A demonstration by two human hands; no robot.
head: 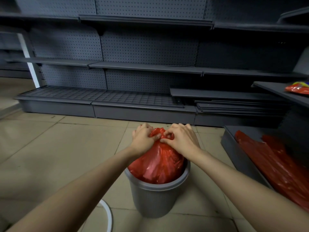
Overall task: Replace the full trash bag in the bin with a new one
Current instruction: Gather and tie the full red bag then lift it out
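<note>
A full red trash bag (157,163) bulges out of a grey round bin (155,200) standing on the tiled floor. My left hand (143,139) grips the gathered top of the bag from the left. My right hand (180,139) pinches the same bunched plastic from the right, thumb and forefinger curled round it. Both hands meet above the bin at the bag's neck. Flat red plastic bags (275,164) lie on a low dark shelf to the right of the bin.
Dark grey store shelving (133,67) with pegboard backs runs along the far side. Loose shelf boards (234,102) are stacked at its base on the right. A red packet (297,88) lies on a right-hand shelf. A white curved rim (108,215) shows near my left arm.
</note>
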